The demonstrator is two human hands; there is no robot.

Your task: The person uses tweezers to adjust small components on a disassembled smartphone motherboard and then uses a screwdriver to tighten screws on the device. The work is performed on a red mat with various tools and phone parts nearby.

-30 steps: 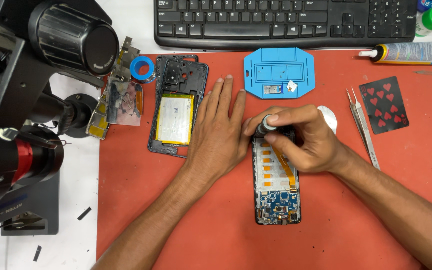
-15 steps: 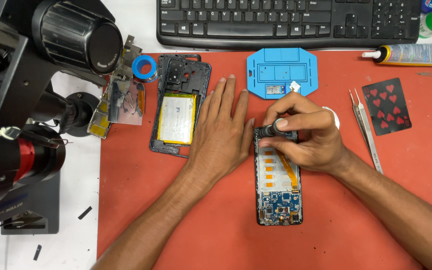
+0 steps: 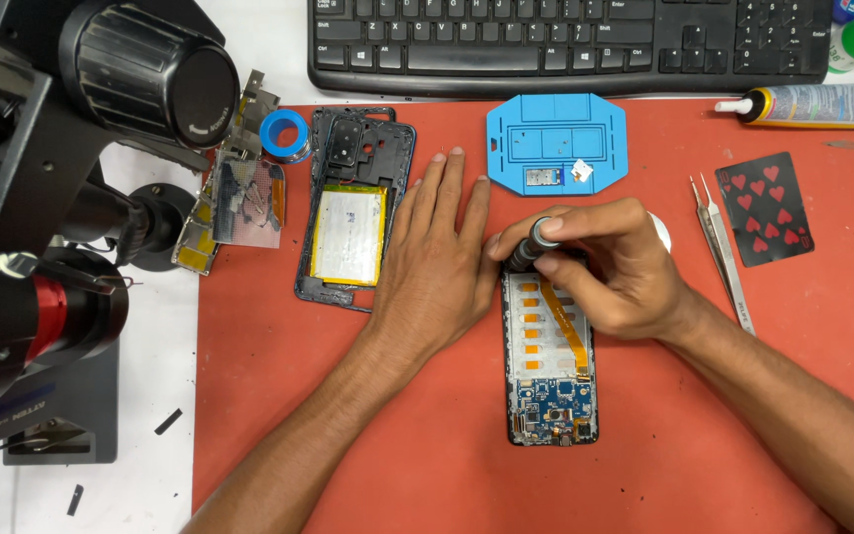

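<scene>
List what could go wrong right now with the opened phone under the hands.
The right hand presses a dark screwdriver at the top of the opened phone; a slip might gouge the orange flex cable beside the tip. The left hand lies flat next to the phone, so the tip might jab it. Any freed screw may roll across the red mat.

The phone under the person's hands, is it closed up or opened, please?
Opened: the phone lies with no back cover, its orange flex cable and blue circuit board exposed.
</scene>
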